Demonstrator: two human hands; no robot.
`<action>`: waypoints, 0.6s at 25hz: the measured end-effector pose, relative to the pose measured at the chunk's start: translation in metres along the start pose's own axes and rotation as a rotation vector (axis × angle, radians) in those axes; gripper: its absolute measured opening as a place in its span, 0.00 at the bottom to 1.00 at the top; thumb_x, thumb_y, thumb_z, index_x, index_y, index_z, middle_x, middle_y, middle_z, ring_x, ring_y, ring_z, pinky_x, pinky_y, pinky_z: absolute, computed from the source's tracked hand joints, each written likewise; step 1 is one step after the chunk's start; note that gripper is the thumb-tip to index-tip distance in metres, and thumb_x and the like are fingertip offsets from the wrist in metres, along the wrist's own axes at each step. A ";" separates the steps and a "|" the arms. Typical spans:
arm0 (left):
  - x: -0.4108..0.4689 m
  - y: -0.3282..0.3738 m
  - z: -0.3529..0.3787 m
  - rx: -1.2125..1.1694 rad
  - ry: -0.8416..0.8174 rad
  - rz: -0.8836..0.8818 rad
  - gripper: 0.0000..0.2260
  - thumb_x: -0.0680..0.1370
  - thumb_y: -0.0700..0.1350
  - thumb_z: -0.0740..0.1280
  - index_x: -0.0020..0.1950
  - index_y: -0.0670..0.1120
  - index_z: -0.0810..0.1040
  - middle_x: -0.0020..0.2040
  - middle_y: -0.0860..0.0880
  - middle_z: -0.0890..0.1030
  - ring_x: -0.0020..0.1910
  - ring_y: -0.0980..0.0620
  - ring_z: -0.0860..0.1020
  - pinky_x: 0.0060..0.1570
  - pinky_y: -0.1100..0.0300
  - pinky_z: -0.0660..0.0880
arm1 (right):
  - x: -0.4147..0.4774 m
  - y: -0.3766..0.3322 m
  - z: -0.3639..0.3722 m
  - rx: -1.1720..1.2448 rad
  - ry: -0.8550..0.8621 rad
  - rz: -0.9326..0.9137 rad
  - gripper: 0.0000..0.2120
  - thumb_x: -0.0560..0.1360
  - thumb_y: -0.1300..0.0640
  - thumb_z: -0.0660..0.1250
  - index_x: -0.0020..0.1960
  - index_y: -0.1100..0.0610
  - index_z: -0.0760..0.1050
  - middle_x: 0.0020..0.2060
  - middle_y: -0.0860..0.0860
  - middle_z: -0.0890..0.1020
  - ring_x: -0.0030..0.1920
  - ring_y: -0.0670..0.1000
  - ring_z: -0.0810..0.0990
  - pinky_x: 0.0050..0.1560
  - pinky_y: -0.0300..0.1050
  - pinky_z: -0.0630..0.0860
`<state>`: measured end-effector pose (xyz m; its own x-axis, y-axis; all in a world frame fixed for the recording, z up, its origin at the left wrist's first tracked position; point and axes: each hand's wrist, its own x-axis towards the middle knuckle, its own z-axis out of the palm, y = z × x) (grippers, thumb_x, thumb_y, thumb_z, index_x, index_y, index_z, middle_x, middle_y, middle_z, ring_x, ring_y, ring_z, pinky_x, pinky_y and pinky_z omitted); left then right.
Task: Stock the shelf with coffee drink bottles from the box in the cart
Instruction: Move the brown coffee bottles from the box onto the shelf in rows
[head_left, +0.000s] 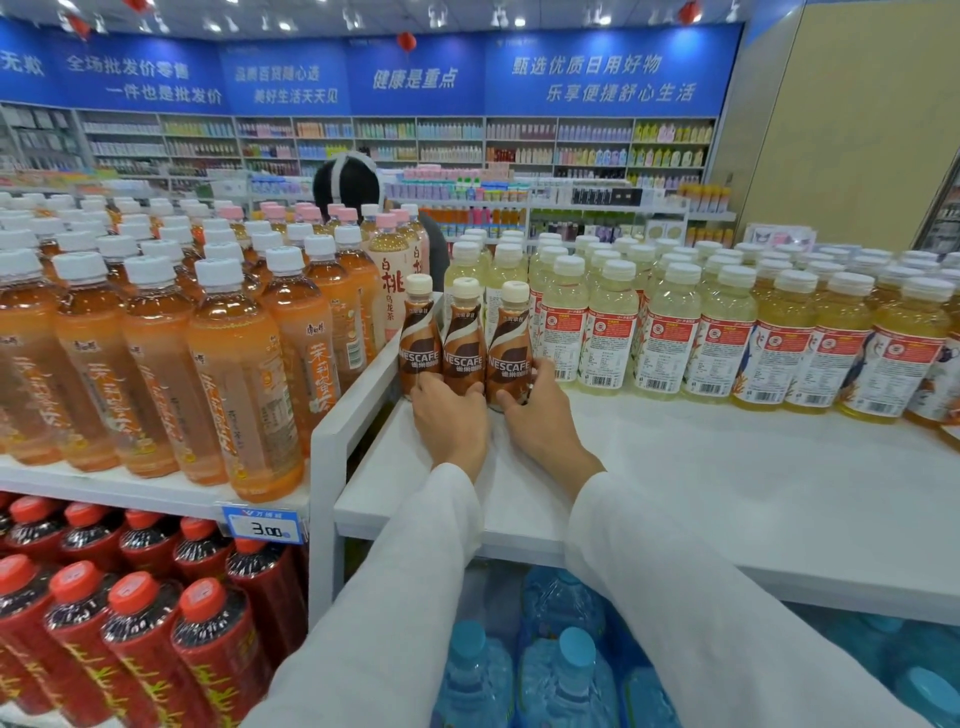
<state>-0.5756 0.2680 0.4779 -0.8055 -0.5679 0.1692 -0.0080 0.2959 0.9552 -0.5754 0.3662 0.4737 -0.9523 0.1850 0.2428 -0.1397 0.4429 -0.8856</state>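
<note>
Three brown Nescafe coffee bottles with cream caps stand upright in a row at the back left of the white shelf (675, 467): a left one (420, 332), a middle one (463, 332) and a right one (511, 338). My left hand (451, 423) grips the bases of the left and middle bottles, fingers curled round them. My right hand (540, 415) grips the base of the right bottle, thumb on its right side. The box and cart are out of view.
Pale yellow drink bottles (727, 332) fill the shelf's back right. Orange tea bottles (208, 353) crowd the neighbouring shelf on the left behind a white divider (358, 405). Red bottles (130, 623) and blue water jugs (561, 675) sit below. A person's head (347, 184) shows beyond.
</note>
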 end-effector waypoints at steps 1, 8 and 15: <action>-0.001 -0.001 -0.001 0.004 -0.004 -0.001 0.21 0.75 0.45 0.75 0.66 0.43 0.74 0.64 0.44 0.78 0.64 0.43 0.76 0.64 0.48 0.75 | -0.001 0.000 0.000 -0.011 -0.006 0.010 0.27 0.78 0.58 0.70 0.73 0.54 0.64 0.66 0.53 0.78 0.66 0.55 0.77 0.64 0.48 0.73; -0.021 -0.011 -0.043 0.110 -0.122 0.114 0.23 0.76 0.50 0.74 0.69 0.46 0.74 0.67 0.47 0.78 0.67 0.45 0.75 0.69 0.50 0.72 | -0.054 -0.016 -0.032 -0.232 -0.102 -0.050 0.25 0.81 0.51 0.66 0.75 0.57 0.65 0.73 0.54 0.72 0.72 0.55 0.70 0.67 0.47 0.67; -0.087 -0.037 -0.129 0.334 -0.140 0.263 0.23 0.80 0.58 0.66 0.73 0.51 0.72 0.72 0.51 0.74 0.71 0.51 0.70 0.71 0.54 0.66 | -0.140 -0.013 -0.063 -0.413 -0.232 -0.197 0.30 0.82 0.38 0.57 0.80 0.50 0.59 0.79 0.47 0.63 0.77 0.50 0.63 0.75 0.47 0.61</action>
<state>-0.4286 0.2070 0.4591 -0.8780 -0.3374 0.3395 0.0355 0.6614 0.7492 -0.4232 0.3900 0.4760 -0.9604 -0.1155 0.2534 -0.2482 0.7679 -0.5905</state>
